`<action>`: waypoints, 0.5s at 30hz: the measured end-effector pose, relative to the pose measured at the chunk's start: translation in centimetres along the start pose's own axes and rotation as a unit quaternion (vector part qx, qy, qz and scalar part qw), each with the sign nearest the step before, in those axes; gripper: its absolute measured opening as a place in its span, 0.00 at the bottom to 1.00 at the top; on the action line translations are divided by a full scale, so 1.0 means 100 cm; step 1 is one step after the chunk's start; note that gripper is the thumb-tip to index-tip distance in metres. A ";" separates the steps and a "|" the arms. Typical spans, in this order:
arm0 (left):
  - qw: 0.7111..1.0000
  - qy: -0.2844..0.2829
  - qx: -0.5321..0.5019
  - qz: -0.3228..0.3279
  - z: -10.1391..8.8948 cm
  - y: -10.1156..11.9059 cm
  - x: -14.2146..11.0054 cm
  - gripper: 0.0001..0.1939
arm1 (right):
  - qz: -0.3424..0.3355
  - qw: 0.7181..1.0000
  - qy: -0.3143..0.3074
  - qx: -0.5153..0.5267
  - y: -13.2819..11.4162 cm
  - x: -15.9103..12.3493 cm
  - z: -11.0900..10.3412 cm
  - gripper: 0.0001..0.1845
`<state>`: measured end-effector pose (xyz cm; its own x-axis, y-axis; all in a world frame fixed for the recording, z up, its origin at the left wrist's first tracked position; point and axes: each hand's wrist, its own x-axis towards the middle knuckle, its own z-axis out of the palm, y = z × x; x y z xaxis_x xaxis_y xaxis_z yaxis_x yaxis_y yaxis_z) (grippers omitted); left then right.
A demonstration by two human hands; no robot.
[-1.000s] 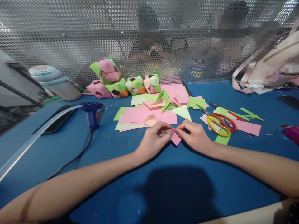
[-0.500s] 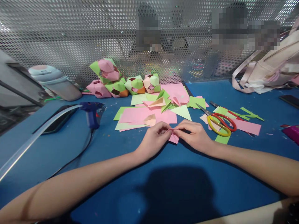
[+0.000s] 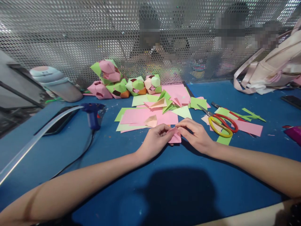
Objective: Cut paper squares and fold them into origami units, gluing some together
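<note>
step in hand, judged: creasing a fold. left hand (image 3: pixel 155 141) and right hand (image 3: pixel 197 135) pinch a small folded pink paper piece (image 3: pixel 175 137) with fingers narrow, closed on it, at mid-table just before the loose paper sheets (image 3: pixel 141 116). its long axis looks left-right; the pointing direction cannot be told. next move calls for firm, aligned pressure along the fold.

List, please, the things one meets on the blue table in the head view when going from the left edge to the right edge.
Pale bottle → blue glue gun → left hand → pink folded paper → right hand → scissors → pale pink backpack.
</note>
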<state>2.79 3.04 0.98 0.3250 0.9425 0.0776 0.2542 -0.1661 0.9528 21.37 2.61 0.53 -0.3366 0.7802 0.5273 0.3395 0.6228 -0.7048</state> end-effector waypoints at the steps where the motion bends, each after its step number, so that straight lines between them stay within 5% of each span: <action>1: 1.000 0.010 -0.012 -0.004 0.000 -0.001 0.001 0.13 | 0.011 1.000 -0.001 -0.004 0.000 0.000 0.000 0.07; 15: 0.996 -0.009 0.073 0.044 -0.003 0.000 0.000 0.15 | 0.028 0.999 0.000 -0.038 -0.001 0.001 0.004 0.10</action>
<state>2.48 3.11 1.11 0.3680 0.9174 0.1514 0.3529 -0.2885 0.8901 20.98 2.60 0.43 -0.3154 0.8143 0.4872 0.4229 0.5802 -0.6960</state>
